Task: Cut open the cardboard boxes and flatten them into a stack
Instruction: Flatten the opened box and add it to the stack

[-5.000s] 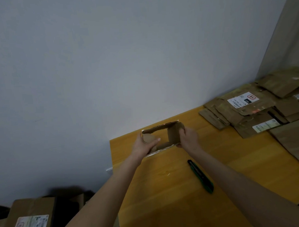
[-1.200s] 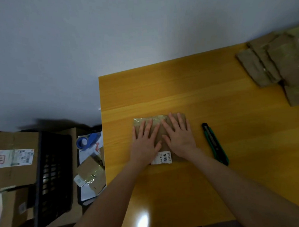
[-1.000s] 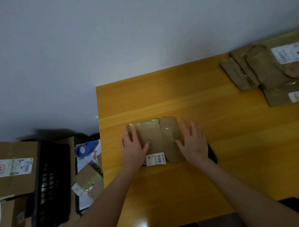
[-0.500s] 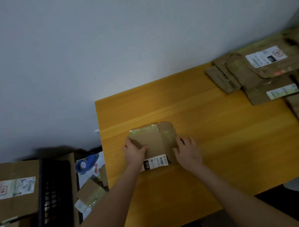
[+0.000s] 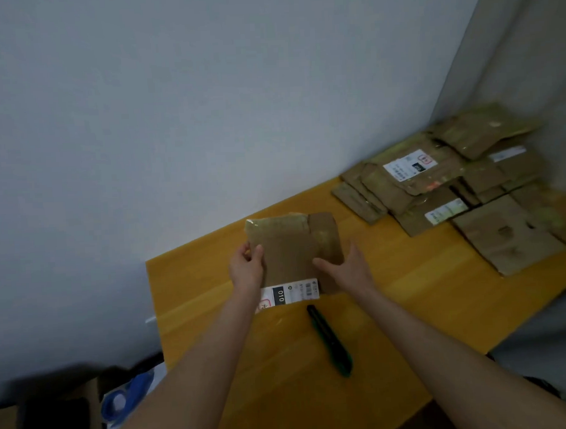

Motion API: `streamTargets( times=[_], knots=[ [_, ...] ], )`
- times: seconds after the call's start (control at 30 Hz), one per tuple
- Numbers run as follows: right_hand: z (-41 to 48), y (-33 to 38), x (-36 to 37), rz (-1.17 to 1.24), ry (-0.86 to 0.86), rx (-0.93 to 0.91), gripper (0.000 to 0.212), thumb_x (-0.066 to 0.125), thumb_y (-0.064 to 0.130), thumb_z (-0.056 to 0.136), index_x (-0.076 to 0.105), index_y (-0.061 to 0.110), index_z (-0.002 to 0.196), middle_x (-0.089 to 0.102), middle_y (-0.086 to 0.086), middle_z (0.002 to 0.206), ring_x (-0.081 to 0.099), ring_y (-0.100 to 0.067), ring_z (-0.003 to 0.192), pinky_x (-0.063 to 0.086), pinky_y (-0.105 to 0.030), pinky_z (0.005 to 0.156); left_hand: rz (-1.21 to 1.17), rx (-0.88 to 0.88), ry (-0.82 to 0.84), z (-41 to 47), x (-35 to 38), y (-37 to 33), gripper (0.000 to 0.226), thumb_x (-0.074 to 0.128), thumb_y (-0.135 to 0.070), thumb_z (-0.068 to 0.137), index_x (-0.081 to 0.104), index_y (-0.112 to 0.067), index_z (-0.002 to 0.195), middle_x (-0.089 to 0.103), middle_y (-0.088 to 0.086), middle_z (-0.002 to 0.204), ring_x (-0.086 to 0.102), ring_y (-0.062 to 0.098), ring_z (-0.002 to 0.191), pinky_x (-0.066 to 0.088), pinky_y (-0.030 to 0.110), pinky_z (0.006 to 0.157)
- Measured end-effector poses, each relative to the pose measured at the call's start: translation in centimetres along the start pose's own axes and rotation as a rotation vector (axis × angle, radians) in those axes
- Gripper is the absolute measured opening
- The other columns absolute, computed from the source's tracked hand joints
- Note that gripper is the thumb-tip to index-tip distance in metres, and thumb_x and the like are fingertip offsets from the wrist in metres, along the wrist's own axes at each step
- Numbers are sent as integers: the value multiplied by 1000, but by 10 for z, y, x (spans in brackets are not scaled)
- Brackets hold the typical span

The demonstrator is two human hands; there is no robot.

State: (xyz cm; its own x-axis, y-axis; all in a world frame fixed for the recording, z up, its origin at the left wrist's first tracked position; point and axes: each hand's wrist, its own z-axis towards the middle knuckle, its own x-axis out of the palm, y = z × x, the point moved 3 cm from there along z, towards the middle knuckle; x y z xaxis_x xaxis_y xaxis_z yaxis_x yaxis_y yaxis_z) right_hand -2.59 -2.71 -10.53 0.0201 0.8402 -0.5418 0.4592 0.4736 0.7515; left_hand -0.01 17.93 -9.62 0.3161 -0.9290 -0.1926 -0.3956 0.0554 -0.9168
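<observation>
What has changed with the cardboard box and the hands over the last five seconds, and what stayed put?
The flattened box, an open tube five seconds ago, was pressed flat on the table, then lifted up. The left grip and right grip went from pressing palms down to holding its side edges. The green knife and the stack of flattened boxes stayed put.

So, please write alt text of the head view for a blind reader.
The left hand and right hand hold a flattened cardboard box over a wooden table. A green utility knife lies nearby; flattened boxes are piled far right.
</observation>
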Motion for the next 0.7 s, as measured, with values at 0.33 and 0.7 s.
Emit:
streamTargets(
  times=[0.33,0.7],
  knots=[
    [29,-61,-172,20,-208,-4,94,84,48,64,36,12,137,51,-8,134,52,-27,120,48,-41,94,197,196,184,-62,168,-45,35,74,-33,82,59,-20,111,68,1,98,65,16,82,57,38,76],
    [88,-171,-340,-382,-196,69,93,75,58,67,30,18,137,44,-6,136,56,-27,112,45,-37,79,330,47,156,-139,357,-15,35,70,-25,87,59,-9,116,62,0,94,59,20,87,53,41,84]
  ],
)
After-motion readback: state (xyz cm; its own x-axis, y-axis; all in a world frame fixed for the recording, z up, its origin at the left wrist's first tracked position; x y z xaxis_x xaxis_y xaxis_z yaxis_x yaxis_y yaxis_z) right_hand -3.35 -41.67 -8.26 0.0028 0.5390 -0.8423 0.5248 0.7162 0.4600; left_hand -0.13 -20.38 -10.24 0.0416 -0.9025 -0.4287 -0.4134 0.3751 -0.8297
